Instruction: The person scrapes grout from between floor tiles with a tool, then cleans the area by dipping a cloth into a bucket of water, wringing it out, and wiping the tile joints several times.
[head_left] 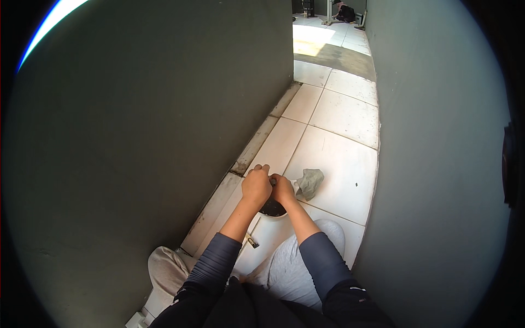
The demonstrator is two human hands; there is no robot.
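Both my hands come together over a white round pot with dark contents, standing on the floor between my legs. My left hand is closed in a fist, knuckles up, above the pot's far left side. Beside it, my right hand curls inward with its fingers closed. A small dark grey bit shows between the two hands, but what they grip is mostly hidden. Just right of my right hand lies a crumpled grey-green cloth or paper. A small dark and yellowish tool rests near the pot's lower left.
A dark grey wall rises close on my left, and a lighter grey wall on my right. White floor tiles run ahead between them to a sunlit area, where a metal stand and dark items stand.
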